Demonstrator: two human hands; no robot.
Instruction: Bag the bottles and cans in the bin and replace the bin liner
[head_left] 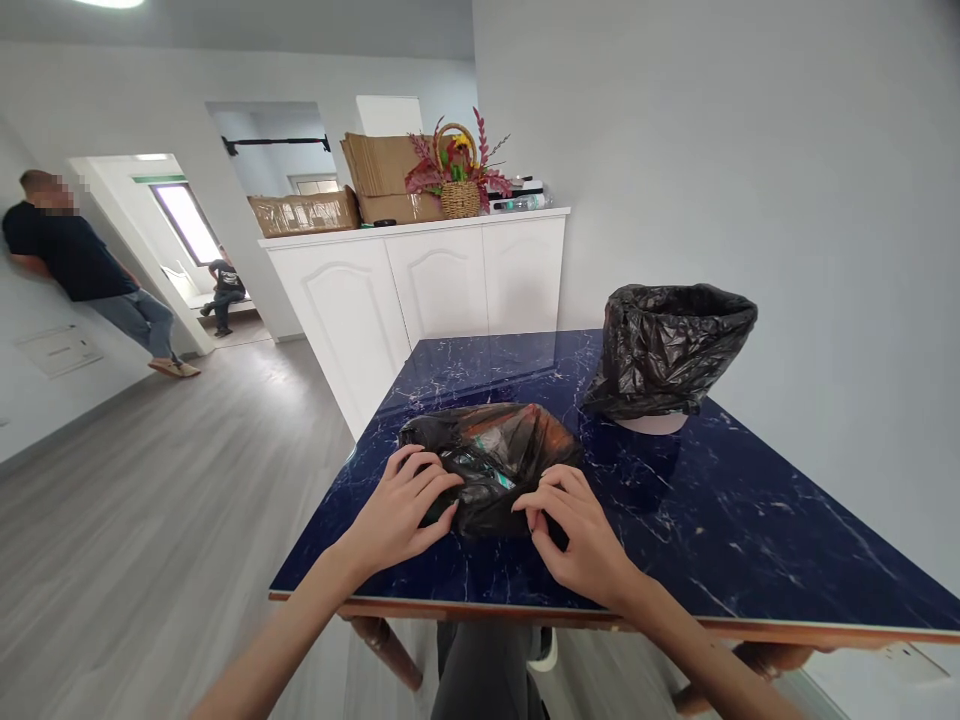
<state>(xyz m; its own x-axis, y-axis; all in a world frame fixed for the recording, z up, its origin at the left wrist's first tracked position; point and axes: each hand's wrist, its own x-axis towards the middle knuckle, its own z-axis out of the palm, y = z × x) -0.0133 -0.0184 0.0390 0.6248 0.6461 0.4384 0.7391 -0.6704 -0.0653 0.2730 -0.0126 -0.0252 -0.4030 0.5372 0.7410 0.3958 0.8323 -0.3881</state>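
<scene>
A black plastic garbage bag [480, 515] lies on the blue marbled table, its mouth facing up and partly open. Through the mouth and thin film I see rubbish [491, 450], with clear, white-and-teal and orange-brown bits; most of it is hidden. At the bag's left side, my left hand [405, 505] has its fingers over the rim and the thumb below, gripping the film. On the right side, the rim is pinched by my right hand [577, 530], fingers curled. Behind it, a pale bin [654, 424] stands lined with another black bag [660, 350].
The table [750, 520] reaches to the wall at right. Beyond it stands a white cabinet [450, 280] with cardboard boxes [307, 212], a flower basket [460, 198] and a clear bottle [529, 202]. One person [82, 250] leans at left; another person [225, 280] sits in a far room.
</scene>
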